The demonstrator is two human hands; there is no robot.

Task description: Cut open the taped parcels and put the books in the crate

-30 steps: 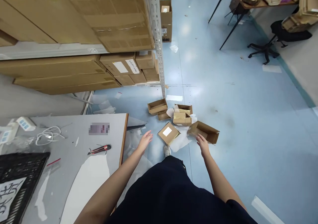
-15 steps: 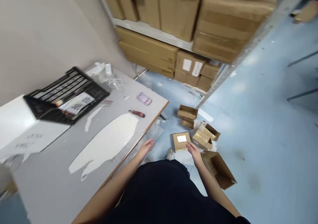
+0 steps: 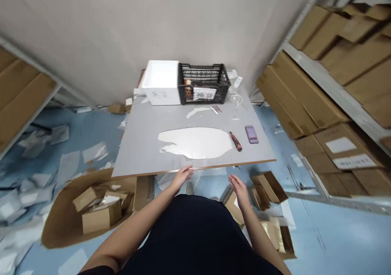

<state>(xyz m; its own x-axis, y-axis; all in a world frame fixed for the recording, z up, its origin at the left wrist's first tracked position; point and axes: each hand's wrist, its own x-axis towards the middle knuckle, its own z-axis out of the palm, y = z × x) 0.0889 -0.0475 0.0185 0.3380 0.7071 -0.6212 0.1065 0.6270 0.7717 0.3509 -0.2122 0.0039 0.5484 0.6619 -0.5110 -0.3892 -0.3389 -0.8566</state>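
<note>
My left hand hovers at the front edge of the grey table, fingers stretched out and holding nothing. My right hand is held in the air just in front of the same edge, also with fingers apart and nothing in them. Nearest to both on the tabletop lies a white, irregular worn patch. At its right end rests a red and black utility knife. Further right is a blurred-out purple rectangular item.
At the table's back stand a white box and a black plastic crate with a paper label. A large carton holding smaller boxes is on the floor at left. Opened cartons lie at right, beside shelves of cardboard boxes.
My view has swung left, so the table now lies straight ahead and the shelves sit at the right. Both hands remain empty and outstretched.
</note>
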